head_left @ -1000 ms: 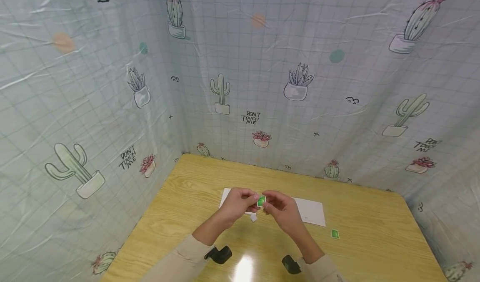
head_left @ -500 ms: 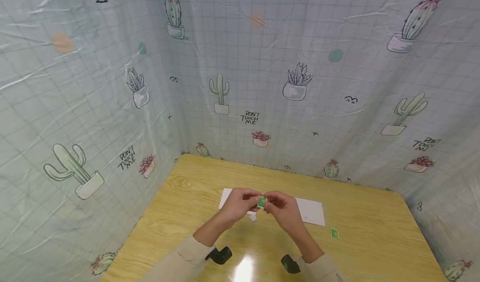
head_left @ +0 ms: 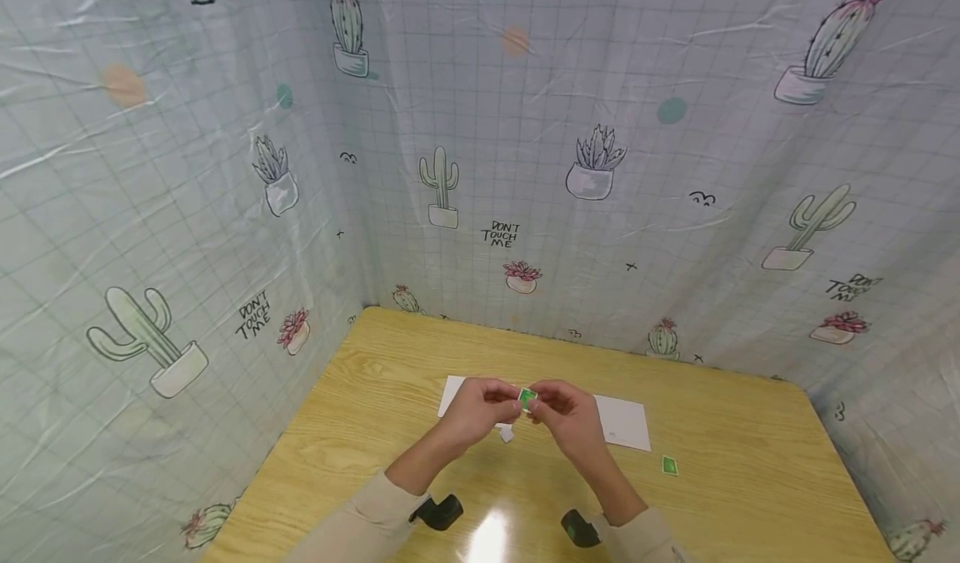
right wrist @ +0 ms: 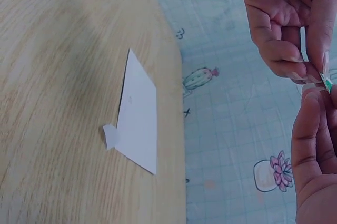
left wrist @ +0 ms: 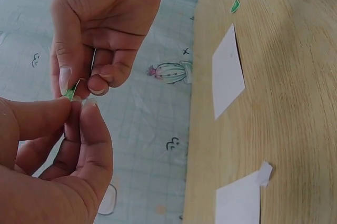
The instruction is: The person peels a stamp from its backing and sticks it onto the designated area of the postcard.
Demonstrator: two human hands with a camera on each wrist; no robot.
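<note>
Both hands meet over the middle of the table in the head view. Between the fingertips is a small green paper square [head_left: 528, 396] with a white border. My left hand [head_left: 474, 413] pinches its left side between thumb and fingers. From the other side, my right hand [head_left: 567, 415] pinches it too, thumb on its face. In the left wrist view the green square [left wrist: 70, 93] appears nearly edge-on, mostly covered by fingertips; a thin pale edge stands out from it. Only a sliver of the green square [right wrist: 328, 83] shows in the right wrist view.
Two white cards lie behind the hands, the left card [head_left: 451, 391] partly hidden and the right card [head_left: 624, 421] more exposed. A small white paper scrap [head_left: 506, 434] touches the left one. Another green square [head_left: 670, 465] lies right on the wooden table [head_left: 750, 446]. Cactus-print curtains [head_left: 465, 88] surround it.
The green square has shifted slightly rightward and turned a little between the fingertips. My left thumb has slid lower along it. The cards, scrap and other square stay put.
</note>
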